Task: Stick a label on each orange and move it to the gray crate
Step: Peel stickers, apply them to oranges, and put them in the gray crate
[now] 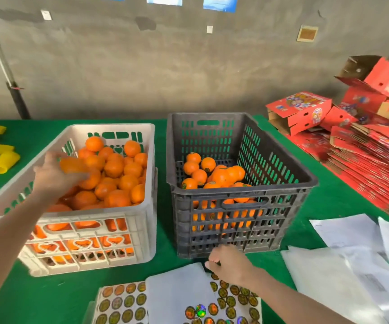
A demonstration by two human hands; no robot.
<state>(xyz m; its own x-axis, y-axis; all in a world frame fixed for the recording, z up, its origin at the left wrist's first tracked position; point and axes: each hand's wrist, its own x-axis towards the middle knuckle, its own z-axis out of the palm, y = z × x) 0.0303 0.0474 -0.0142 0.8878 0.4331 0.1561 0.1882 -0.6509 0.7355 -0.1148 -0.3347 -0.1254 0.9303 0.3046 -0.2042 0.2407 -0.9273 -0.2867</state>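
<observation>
Left hand (pixel 55 175): blurred, fingers wrapped round one orange (pixel 73 165), raised over white crate (pixel 90 251). Beneath that hand: heap of oranges, too many to count.
Right hand (pixel 229 263): fingers curled down at top edge of label sheet (pixel 234 300); whether label is pinched, cannot tell.
Second label sheet (pixel 121 302): left of right hand.
Gray crate (pixel 242 228): one, just beyond right hand, partly filled with oranges, several showing labels.
Crates: two, side by side on green table (pixel 48 300).
White papers (pixel 342 272): loose pile, right of right hand.
</observation>
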